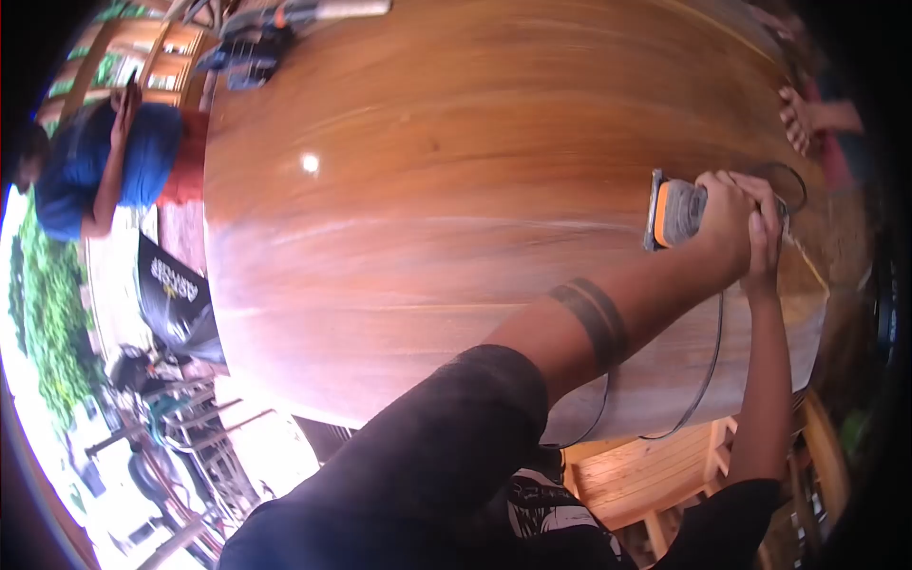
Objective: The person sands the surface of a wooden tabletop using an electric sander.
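An orange and grey sander stands near the right end of a large, glossy wooden slab. My left hand is closed round the sander's body, its banded forearm reaching across from the lower left. Beside it, my right hand wraps the rear of the same tool, and the two hands touch. The sander's flat pad faces left; its contact with the wood is hard to make out. Pale, dusty streaks mark the slab's lower part.
Black cable hangs below my hands. Tools lie at the slab's upper left. A person in blue stands at the left; another person's hand is at the upper right. A wooden bench stands below, a black bag lower left.
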Demonstrator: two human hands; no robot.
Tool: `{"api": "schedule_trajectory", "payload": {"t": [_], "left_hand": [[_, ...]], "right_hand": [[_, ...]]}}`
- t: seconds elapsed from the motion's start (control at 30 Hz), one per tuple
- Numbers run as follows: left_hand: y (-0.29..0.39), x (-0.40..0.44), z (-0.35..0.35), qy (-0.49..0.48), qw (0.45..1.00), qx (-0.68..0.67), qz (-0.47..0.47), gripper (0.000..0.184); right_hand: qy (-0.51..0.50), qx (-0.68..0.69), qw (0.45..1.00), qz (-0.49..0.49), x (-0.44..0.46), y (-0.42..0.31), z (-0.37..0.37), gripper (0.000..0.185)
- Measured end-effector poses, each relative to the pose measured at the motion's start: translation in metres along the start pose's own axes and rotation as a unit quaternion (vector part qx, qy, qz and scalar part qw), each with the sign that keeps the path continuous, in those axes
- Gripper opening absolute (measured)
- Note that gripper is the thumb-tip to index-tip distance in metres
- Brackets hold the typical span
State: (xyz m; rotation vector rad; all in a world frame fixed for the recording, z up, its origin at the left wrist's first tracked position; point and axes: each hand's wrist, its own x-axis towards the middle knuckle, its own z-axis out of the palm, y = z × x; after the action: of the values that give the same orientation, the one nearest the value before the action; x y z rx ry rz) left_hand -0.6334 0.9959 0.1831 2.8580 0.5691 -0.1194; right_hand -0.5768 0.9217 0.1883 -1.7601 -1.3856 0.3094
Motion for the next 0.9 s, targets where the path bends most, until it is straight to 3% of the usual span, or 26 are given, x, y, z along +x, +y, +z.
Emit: {"api": "schedule_trajectory", "payload": {"t": [0.03, 0.1, 0.17, 0.4, 0.5, 0.9], "left_hand": [[-0.006, -0.009, 0.001, 0.004, 1.000, -0.001, -0.007, 0.046], [-0.017, -0.025, -0.004, 0.005, 0.999, -0.025, -0.027, 0.045], [-0.048, -0.050, -0.005, 0.018, 0.998, -0.040, -0.048, 0.044], [-0.177, -0.159, -0.027, 0.082, 0.991, -0.061, -0.087, 0.042], [-0.238, -0.200, -0.032, 0.115, 0.982, -0.082, -0.123, 0.040], [-0.474, -0.375, -0.063, 0.159, 0.969, -0.049, -0.183, 0.029]], "right_hand": [[-0.005, -0.030, 1.000, -0.008, 0.002, -0.008, 0.009, 0.054], [-0.012, 0.081, 0.997, -0.004, 0.004, -0.012, 0.027, 0.054], [-0.008, 0.027, 1.000, -0.014, 0.010, -0.040, 0.054, 0.053], [-0.044, 0.078, 0.995, -0.045, 0.041, -0.127, 0.179, 0.047], [-0.072, 0.052, 0.989, -0.117, 0.066, -0.166, 0.233, 0.045], [-0.123, 0.069, 0.959, -0.246, 0.140, -0.329, 0.463, 0.039]]}}
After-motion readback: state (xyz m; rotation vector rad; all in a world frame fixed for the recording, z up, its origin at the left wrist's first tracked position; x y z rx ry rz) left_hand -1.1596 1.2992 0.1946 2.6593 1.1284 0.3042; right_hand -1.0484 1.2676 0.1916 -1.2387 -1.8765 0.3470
